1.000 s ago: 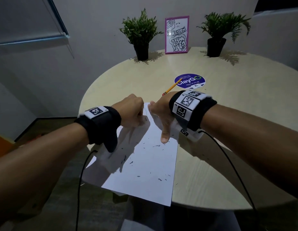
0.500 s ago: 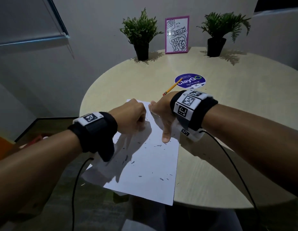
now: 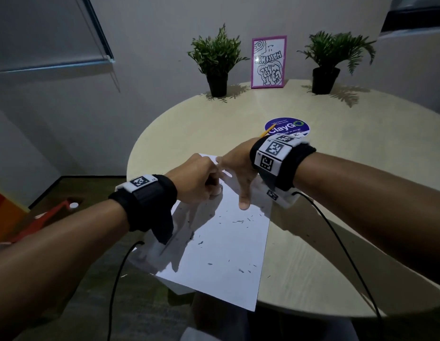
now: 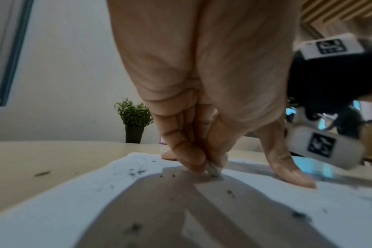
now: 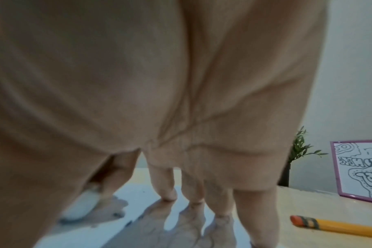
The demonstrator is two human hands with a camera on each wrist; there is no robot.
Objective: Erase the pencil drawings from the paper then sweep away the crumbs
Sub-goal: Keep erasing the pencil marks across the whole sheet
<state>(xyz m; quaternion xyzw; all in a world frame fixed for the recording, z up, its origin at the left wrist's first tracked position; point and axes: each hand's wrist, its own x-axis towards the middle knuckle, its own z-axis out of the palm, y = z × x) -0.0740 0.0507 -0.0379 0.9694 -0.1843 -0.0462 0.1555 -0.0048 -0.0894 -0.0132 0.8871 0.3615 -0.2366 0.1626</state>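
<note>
Round beige table (image 3: 312, 217), dim room. Left hand (image 3: 194, 180) pinching white eraser (image 4: 216, 170) down onto paper (image 3: 226, 254); right hand (image 3: 238, 173), fingers spread, pressing sheet at 3 o'clock. Crumbs (image 3: 238, 221) scattered toward 6. Pencil (image 5: 333, 225) beyond at 1 o'clock.

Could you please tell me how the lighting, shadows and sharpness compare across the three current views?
Head view: dim, wide-angle bending, hands' shadows across the paper. Left wrist view: left hand fairly sharp, eraser and near paper soft. Right wrist view: right hand fills the frame, blurred; pencil clearer.
</note>
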